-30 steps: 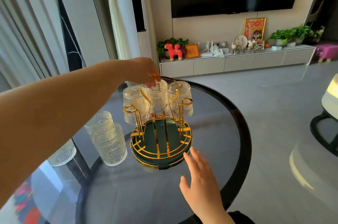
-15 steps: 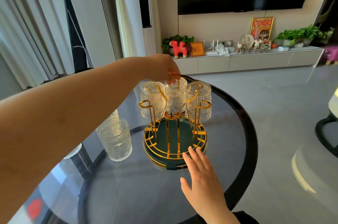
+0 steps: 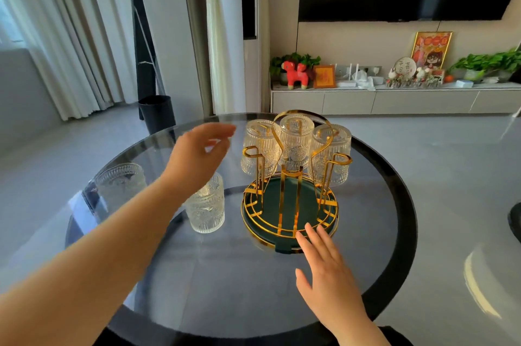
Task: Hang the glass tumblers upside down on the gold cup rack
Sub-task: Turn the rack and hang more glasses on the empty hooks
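The gold cup rack with a green base stands on a round glass table. Three ribbed glass tumblers hang upside down on its far pegs: left, middle, right. Two front pegs are bare. An upright tumbler stands left of the rack, another farther left. My left hand hovers open above the nearer upright tumbler, holding nothing. My right hand lies flat and open, its fingertips at the rack's front rim.
The table has a black rim; beyond it are grey floor, a black bin by the curtains, and a low TV cabinet with ornaments. A white seat shows at the right.
My left hand has let go of the middle tumbler on the rack and drawn back to the left. My right hand stays at the rack's front rim.
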Demonstrator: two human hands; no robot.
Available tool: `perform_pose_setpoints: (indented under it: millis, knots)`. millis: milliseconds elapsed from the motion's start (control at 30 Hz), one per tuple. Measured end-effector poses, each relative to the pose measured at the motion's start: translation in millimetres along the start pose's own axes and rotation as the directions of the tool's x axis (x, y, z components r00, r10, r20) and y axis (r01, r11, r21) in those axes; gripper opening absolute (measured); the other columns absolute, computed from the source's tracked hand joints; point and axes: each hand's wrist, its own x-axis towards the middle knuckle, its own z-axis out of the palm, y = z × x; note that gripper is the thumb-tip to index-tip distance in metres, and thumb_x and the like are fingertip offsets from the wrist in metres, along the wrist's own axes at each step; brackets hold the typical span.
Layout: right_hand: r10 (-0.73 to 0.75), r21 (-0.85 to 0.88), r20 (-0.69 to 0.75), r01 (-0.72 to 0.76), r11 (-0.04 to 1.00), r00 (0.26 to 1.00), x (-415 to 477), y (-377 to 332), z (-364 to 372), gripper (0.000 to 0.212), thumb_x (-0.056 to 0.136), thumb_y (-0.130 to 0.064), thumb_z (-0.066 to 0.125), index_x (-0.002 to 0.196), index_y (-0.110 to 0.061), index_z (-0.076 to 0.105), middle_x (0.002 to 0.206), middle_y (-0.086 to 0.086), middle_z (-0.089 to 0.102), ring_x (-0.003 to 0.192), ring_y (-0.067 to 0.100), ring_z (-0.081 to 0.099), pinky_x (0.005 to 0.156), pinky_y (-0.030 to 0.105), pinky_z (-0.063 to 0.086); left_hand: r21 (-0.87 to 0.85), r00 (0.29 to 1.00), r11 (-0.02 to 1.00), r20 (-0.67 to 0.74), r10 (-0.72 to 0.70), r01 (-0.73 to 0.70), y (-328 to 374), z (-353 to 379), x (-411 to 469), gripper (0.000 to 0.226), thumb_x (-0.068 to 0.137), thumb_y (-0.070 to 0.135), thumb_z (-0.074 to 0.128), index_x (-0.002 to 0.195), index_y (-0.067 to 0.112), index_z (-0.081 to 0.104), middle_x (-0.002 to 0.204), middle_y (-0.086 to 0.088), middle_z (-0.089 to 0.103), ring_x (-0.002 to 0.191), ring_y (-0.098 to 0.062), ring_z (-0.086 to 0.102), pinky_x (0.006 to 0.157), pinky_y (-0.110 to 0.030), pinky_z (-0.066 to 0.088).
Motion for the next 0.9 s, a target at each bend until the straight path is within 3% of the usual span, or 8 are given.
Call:
perform_pose_setpoints:
  millis: [100, 167, 333, 533, 700, 900]
  knots:
    - [0.000, -0.037, 0.033, 0.001, 0.999, 0.999, -0.8, -1.0, -0.4, 0.060, 0.093, -0.037, 0.037, 0.140, -0.033, -0.001, 0.154, -0.009, -0.008, 0.122, 0.002, -0.027, 0.109, 0.026, 0.000, -0.131, 0.965, 0.976, -0.177, -0.196, 0.174, -40.3, -6.7, -42.0, 0.025, 0.082, 0.006, 0.054, 0.104, 0.018, 0.058, 0.098, 0.003, 0.059, 0.092, -0.019, 0.057, 0.080, -0.025, 0.040]
    - [0.016, -0.036, 0.028, -0.015, 0.999, 0.999, -1.9, -3.9, -1.5, 0.060, 0.093, -0.037, 0.037, 0.140, -0.032, -0.001, 0.154, -0.009, -0.008, 0.124, 0.003, -0.025, 0.113, 0.029, 0.006, -0.182, 0.931, 0.951, -0.223, -0.288, 0.251, -63.8, -4.4, -63.5, 0.033, 0.079, 0.004, 0.059, 0.110, 0.012, 0.053, 0.102, -0.003, 0.056, 0.097, -0.024, 0.055, 0.085, -0.030, 0.039]
    - [0.058, -0.041, 0.022, -0.057, 0.998, 0.998, -3.8, -11.6, -2.6, 0.061, 0.093, -0.038, 0.037, 0.140, -0.031, -0.001, 0.154, -0.008, -0.007, 0.124, 0.003, -0.025, 0.113, 0.028, 0.012, -0.220, 0.899, 0.892, -0.104, -0.425, 0.396, -98.0, 16.4, -84.1, 0.077, 0.065, 0.012, 0.074, 0.129, 0.012, 0.031, 0.125, -0.009, 0.044, 0.106, -0.018, 0.045, 0.090, -0.029, 0.035]
    - [0.080, -0.019, 0.048, -0.079, 0.997, 0.996, -3.6, -13.4, -4.7, 0.061, 0.093, -0.037, 0.038, 0.140, -0.033, -0.001, 0.153, -0.011, -0.008, 0.124, 0.001, -0.024, 0.113, 0.029, 0.012, -0.242, 0.877, 0.850, 0.011, -0.480, 0.468, -108.3, 37.2, -77.9, 0.097, 0.058, 0.016, 0.079, 0.134, 0.017, 0.019, 0.139, -0.010, 0.039, 0.124, -0.027, 0.040, 0.105, -0.049, 0.034]
    - [0.076, -0.017, 0.045, -0.075, 0.997, 0.996, -2.4, -12.5, -4.0, 0.062, 0.093, -0.037, 0.039, 0.139, -0.033, -0.002, 0.141, -0.019, -0.017, 0.124, 0.000, -0.025, 0.113, 0.029, 0.011, -0.168, 0.862, 0.850, -0.004, -0.508, 0.500, -115.1, 43.5, -73.9, 0.102, 0.059, 0.021, 0.079, 0.136, 0.018, 0.012, 0.143, -0.011, 0.033, 0.129, -0.030, 0.035, 0.106, -0.049, 0.032]
    - [0.074, -0.014, 0.042, -0.073, 0.997, 0.996, -0.6, -12.1, -2.0, 0.062, 0.092, -0.038, 0.040, 0.139, -0.035, -0.001, 0.133, -0.023, -0.020, 0.124, 0.000, -0.024, 0.112, 0.026, 0.011, -0.084, 0.835, 0.837, -0.061, -0.547, 0.541, -116.4, 50.2, -67.2, 0.092, 0.060, 0.027, 0.078, 0.131, 0.018, 0.019, 0.136, -0.011, 0.041, 0.121, -0.034, 0.043, 0.096, -0.049, 0.040]
